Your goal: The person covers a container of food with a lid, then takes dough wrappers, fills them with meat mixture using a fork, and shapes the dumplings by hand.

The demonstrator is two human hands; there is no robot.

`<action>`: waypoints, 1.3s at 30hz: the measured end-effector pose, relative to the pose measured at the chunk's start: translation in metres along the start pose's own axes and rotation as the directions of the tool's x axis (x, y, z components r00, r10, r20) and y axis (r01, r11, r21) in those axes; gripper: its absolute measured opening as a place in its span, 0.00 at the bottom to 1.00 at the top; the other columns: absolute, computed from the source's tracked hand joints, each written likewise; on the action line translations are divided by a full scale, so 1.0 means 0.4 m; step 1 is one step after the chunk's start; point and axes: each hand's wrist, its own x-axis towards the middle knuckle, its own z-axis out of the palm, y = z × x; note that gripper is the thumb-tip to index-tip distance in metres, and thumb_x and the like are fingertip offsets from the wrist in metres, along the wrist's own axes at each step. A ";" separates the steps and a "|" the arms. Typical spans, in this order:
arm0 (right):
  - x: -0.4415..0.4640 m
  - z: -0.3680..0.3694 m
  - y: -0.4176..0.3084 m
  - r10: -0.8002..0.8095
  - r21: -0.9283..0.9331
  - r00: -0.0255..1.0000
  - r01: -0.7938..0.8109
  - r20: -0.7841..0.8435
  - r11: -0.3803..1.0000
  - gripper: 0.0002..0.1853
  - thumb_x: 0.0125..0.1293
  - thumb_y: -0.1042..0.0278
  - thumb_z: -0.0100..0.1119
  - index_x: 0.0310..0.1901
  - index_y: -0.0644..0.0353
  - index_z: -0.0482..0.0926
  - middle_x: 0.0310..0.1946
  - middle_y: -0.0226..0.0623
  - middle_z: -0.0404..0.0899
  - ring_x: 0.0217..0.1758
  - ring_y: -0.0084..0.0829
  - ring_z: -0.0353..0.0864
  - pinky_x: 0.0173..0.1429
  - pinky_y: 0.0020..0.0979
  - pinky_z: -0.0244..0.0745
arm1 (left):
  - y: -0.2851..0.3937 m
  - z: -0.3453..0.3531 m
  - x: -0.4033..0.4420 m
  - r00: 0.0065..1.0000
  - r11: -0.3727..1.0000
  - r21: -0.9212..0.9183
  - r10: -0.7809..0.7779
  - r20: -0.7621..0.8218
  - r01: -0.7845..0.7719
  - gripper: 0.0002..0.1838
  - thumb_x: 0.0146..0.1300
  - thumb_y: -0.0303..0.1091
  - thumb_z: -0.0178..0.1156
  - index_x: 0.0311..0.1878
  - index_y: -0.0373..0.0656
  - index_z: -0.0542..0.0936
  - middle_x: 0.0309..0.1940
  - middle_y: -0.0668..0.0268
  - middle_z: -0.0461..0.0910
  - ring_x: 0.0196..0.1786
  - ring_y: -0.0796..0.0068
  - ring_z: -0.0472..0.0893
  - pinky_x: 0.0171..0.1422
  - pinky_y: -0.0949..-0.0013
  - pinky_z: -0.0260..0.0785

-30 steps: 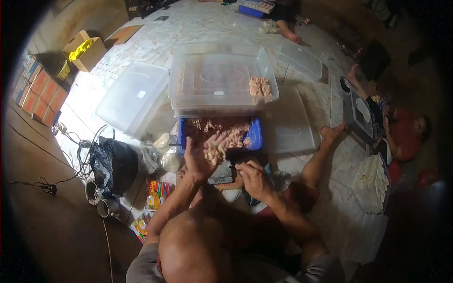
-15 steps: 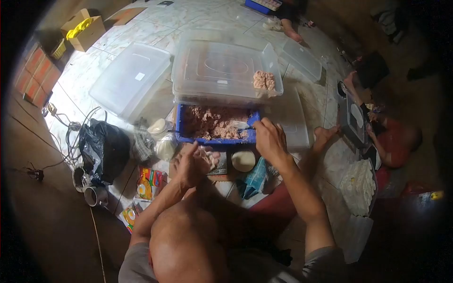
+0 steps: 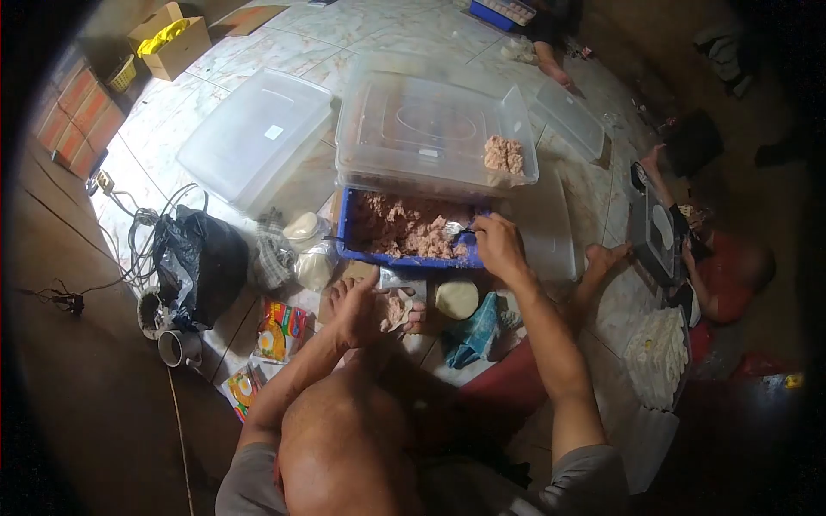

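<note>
A blue tray (image 3: 344,245) in the middle holds pinkish minced filling (image 3: 404,225). My right hand (image 3: 499,245) is closed on a fork (image 3: 456,229), whose head is in the filling at the tray's right side. My left hand (image 3: 366,311) is palm up below the tray, holding a thin wrapper (image 3: 396,314) with a bit of filling on it. Between my hands, below the tray, a stack of round pale wrappers (image 3: 456,299) stands beside a teal cloth (image 3: 473,331).
Behind the tray is a clear plastic container (image 3: 413,120) with a lump of filling (image 3: 503,155). A clear lid (image 3: 258,138) lies left. Nearer are a black bag (image 3: 198,267), a metal mug (image 3: 179,348) and bundled wrappers (image 3: 314,265). Another person (image 3: 731,262) sits at right.
My right hand has moved from beside my left hand to the tray, with the fork now in the filling. My left hand has lowered and the wrapper lies on its fingers.
</note>
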 end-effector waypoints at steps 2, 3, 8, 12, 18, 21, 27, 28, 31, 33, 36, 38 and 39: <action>-0.026 -0.114 -0.045 0.024 0.281 0.997 -0.044 0.075 0.959 0.08 0.64 0.74 0.59 0.43 0.62 0.84 0.39 0.44 0.81 0.45 0.49 0.82 0.53 0.44 0.76 | 0.010 0.033 0.009 0.989 0.994 -0.067 -0.075 0.131 0.084 0.45 0.70 0.70 0.47 0.65 0.30 0.70 0.62 0.40 0.75 0.61 0.47 0.80 0.71 0.46 0.69; -0.042 -0.159 -0.077 0.028 0.287 0.997 -0.046 0.067 0.957 0.08 0.64 0.74 0.59 0.43 0.62 0.84 0.39 0.44 0.81 0.45 0.49 0.82 0.53 0.44 0.76 | 0.016 0.029 0.025 0.995 0.994 -0.090 -0.045 0.085 0.053 0.51 0.69 0.73 0.44 0.66 0.25 0.67 0.63 0.38 0.74 0.65 0.44 0.77 0.75 0.45 0.66; -0.133 -0.182 -0.136 -0.373 0.496 0.909 0.240 0.187 0.834 0.10 0.63 0.79 0.54 0.44 0.62 0.83 0.39 0.45 0.79 0.46 0.49 0.81 0.52 0.44 0.77 | 0.027 0.117 0.061 0.986 0.995 0.062 -0.090 0.141 0.082 0.57 0.63 0.79 0.45 0.69 0.26 0.65 0.66 0.41 0.72 0.67 0.45 0.75 0.73 0.50 0.70; -0.140 -0.256 -0.157 -0.355 0.217 0.918 0.316 0.175 0.924 0.13 0.60 0.81 0.56 0.45 0.63 0.83 0.37 0.43 0.77 0.43 0.47 0.81 0.46 0.41 0.76 | 0.022 0.154 0.067 0.982 0.965 0.246 -0.124 0.143 0.086 0.59 0.62 0.81 0.44 0.71 0.27 0.65 0.63 0.43 0.75 0.67 0.50 0.76 0.75 0.52 0.68; -0.235 -0.093 -0.162 -0.220 0.354 0.971 0.174 0.094 0.919 0.23 0.50 0.69 0.74 0.51 0.55 0.83 0.35 0.39 0.71 0.37 0.40 0.77 0.42 0.42 0.75 | -0.015 0.160 0.077 0.985 0.985 0.005 0.170 -0.034 -0.170 0.57 0.63 0.79 0.47 0.70 0.27 0.65 0.66 0.44 0.73 0.68 0.49 0.74 0.77 0.52 0.62; -0.282 -0.108 -0.230 -0.084 0.396 0.996 0.086 -0.022 0.914 0.14 0.57 0.76 0.63 0.47 0.62 0.82 0.34 0.44 0.72 0.39 0.44 0.76 0.43 0.42 0.72 | -0.010 0.151 0.072 0.991 0.991 0.010 0.134 0.000 -0.134 0.52 0.66 0.77 0.45 0.70 0.31 0.67 0.68 0.45 0.71 0.71 0.49 0.70 0.77 0.54 0.62; -0.317 -0.096 -0.229 -0.084 0.595 0.995 0.035 0.056 0.803 0.13 0.60 0.82 0.54 0.45 0.64 0.83 0.33 0.44 0.71 0.41 0.44 0.75 0.44 0.42 0.70 | -0.013 0.114 0.052 1.000 1.000 -0.023 0.003 -0.030 -0.004 0.45 0.70 0.71 0.44 0.64 0.32 0.72 0.64 0.46 0.74 0.69 0.49 0.72 0.77 0.49 0.59; -0.335 -0.054 -0.208 -0.102 0.569 0.994 0.067 0.031 0.820 0.12 0.61 0.80 0.55 0.45 0.64 0.83 0.33 0.43 0.71 0.39 0.43 0.76 0.42 0.41 0.72 | -0.013 0.107 0.051 0.999 1.000 -0.017 -0.016 -0.044 0.015 0.45 0.70 0.71 0.44 0.64 0.32 0.72 0.64 0.46 0.74 0.69 0.49 0.72 0.77 0.49 0.59; -0.338 -0.089 -0.177 -0.139 0.438 0.990 0.107 0.040 0.892 0.10 0.61 0.77 0.58 0.44 0.64 0.84 0.34 0.42 0.73 0.37 0.41 0.77 0.41 0.40 0.73 | -0.012 0.119 0.051 0.997 0.995 -0.068 -0.079 0.004 0.079 0.44 0.71 0.69 0.45 0.64 0.29 0.71 0.62 0.45 0.76 0.68 0.47 0.73 0.78 0.46 0.58; -0.325 -0.138 -0.185 -0.101 0.419 0.992 0.125 -0.079 0.900 0.09 0.61 0.75 0.60 0.43 0.62 0.86 0.33 0.42 0.75 0.35 0.40 0.78 0.40 0.39 0.74 | -0.010 0.108 0.062 0.995 0.995 0.000 -0.096 -0.041 0.096 0.45 0.71 0.69 0.45 0.64 0.28 0.71 0.62 0.46 0.76 0.67 0.47 0.74 0.78 0.46 0.58; -0.330 -0.050 -0.133 -0.171 0.396 0.985 0.150 0.018 0.906 0.10 0.62 0.77 0.60 0.45 0.65 0.85 0.32 0.42 0.75 0.36 0.39 0.80 0.39 0.37 0.76 | 0.010 0.007 0.062 0.976 0.975 0.071 -0.213 0.051 0.209 0.45 0.71 0.70 0.46 0.65 0.29 0.71 0.62 0.47 0.76 0.65 0.47 0.76 0.77 0.45 0.59; -0.327 -0.084 -0.153 -0.124 0.394 0.992 0.122 -0.018 0.911 0.11 0.63 0.78 0.60 0.46 0.66 0.85 0.33 0.42 0.76 0.38 0.40 0.80 0.41 0.37 0.76 | -0.020 0.127 0.045 0.998 0.997 0.077 -0.015 -0.061 0.020 0.45 0.71 0.70 0.44 0.66 0.30 0.72 0.62 0.49 0.77 0.65 0.50 0.76 0.78 0.44 0.58; -0.333 -0.092 -0.169 -0.074 0.404 0.996 0.085 -0.043 0.911 0.12 0.63 0.78 0.60 0.47 0.67 0.84 0.35 0.42 0.76 0.39 0.40 0.80 0.43 0.38 0.77 | -0.019 0.132 0.050 0.994 1.000 0.022 -0.016 0.110 0.014 0.45 0.72 0.70 0.43 0.65 0.31 0.72 0.62 0.50 0.77 0.66 0.52 0.76 0.78 0.46 0.58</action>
